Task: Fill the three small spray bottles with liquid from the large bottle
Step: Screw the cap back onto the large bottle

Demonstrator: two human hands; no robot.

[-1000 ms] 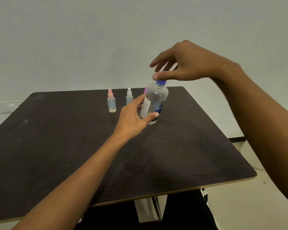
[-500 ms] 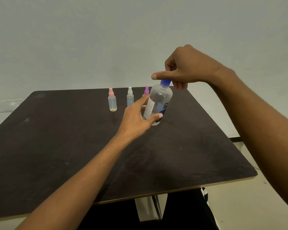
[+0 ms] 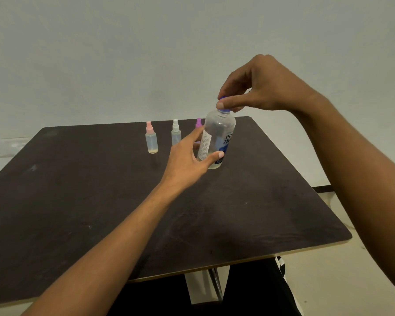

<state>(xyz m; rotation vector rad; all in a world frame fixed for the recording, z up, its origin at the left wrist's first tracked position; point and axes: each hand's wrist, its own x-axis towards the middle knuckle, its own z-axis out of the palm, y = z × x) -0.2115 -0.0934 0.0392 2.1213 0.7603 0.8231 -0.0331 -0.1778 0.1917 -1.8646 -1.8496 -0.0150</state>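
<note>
1. Toward the far middle of the dark table (image 3: 78, 190), the large bottle (image 3: 217, 142) leans slightly to the right. Its walls are clear and it has a white and blue label. A pale tint shows near its base, but how full it is cannot be told.
2. Its blue cap (image 3: 224, 109) sits on the neck.
3. Behind it, three small spray bottles stand upright in a row. The pink-topped bottle (image 3: 151, 139) is leftmost, with a yellowish tinge at its bottom. The white-topped bottle (image 3: 175, 133) is in the middle. The purple-topped bottle (image 3: 198, 123) is mostly hidden behind the large bottle and fingers.
4. The tabletop is dull brown-black with a light edge. A plain pale wall (image 3: 100, 53) rises beyond it.
5. The left hand (image 3: 187, 158) grips the large bottle low on its body, thumb across the front.
6. The right hand (image 3: 260, 87) reaches in from above and pinches the cap between thumb and curled fingers.
</note>
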